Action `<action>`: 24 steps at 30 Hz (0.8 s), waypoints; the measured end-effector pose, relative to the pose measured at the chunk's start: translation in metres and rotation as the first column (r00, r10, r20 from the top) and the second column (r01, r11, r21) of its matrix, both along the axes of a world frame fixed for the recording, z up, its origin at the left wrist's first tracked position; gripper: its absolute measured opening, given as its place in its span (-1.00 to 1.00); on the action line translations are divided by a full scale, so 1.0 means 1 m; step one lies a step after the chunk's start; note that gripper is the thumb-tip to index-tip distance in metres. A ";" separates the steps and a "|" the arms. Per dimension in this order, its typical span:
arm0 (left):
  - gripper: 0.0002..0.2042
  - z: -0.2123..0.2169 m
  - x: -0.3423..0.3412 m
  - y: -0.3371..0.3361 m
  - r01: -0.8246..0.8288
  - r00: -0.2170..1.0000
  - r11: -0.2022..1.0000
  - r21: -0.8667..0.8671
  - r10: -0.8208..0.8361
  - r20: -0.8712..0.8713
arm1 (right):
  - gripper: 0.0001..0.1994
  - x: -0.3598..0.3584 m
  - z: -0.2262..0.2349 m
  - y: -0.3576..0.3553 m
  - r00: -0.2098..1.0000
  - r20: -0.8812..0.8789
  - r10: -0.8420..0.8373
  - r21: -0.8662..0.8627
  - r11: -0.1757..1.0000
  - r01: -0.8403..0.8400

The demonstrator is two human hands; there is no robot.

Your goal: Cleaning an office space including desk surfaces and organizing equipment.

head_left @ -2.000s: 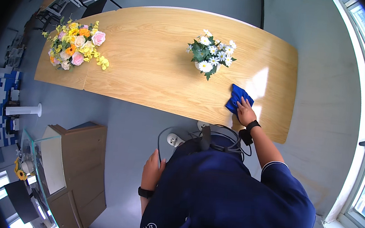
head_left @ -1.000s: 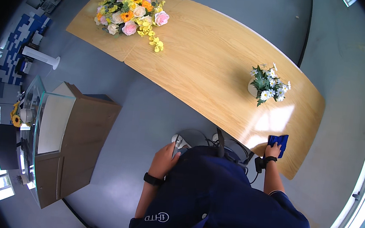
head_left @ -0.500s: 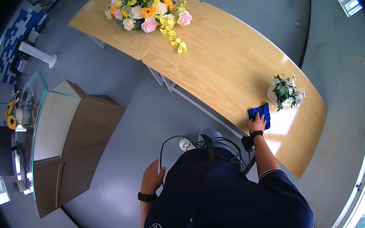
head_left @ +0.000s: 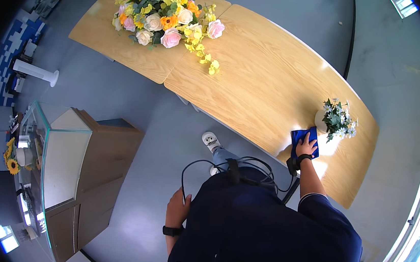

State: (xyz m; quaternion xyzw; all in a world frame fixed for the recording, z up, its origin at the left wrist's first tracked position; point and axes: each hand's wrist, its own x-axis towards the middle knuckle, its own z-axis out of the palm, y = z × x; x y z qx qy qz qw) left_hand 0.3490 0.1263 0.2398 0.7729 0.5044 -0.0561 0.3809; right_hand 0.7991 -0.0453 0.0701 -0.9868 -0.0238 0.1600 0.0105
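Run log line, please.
right hand on blue cloth, pale wooden table | left hand by black cable | potted white flowers near cloth

Wide head cam looks dn @ hands (head_left: pixel 305 147) & tbl (head_left: pixel 262 75).

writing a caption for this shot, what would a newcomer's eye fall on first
The big bouquet of yellow, orange, pink and cream flowers likely draws the eye first, toward the left end of the wooden tabletop. Next come the white daisies in a white pot near the right end. Just before the pot, the right hand rests on a vivid blue cloth.
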 end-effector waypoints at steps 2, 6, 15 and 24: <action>-0.63 0.004 0.003 0.015 -0.028 0.999 1.000 0.014 0.028 -0.032 | -0.41 0.009 -0.007 0.011 1.000 -0.013 -0.013 -0.028 1.000 0.012; -0.61 0.003 0.008 0.048 -0.067 0.997 0.997 0.037 0.068 -0.026 | -0.35 0.005 0.005 0.065 0.996 -0.071 0.059 -0.046 0.997 -0.063; -0.58 -0.001 0.010 0.055 -0.199 0.980 0.977 0.072 0.198 0.024 | -0.31 -0.048 0.045 0.251 0.617 -0.046 0.786 0.068 0.619 -0.783; -0.56 0.015 0.017 0.044 -0.229 0.970 0.973 -0.004 0.228 -0.079 | -0.32 -0.086 0.055 0.272 0.397 -0.041 0.917 0.126 0.399 -0.908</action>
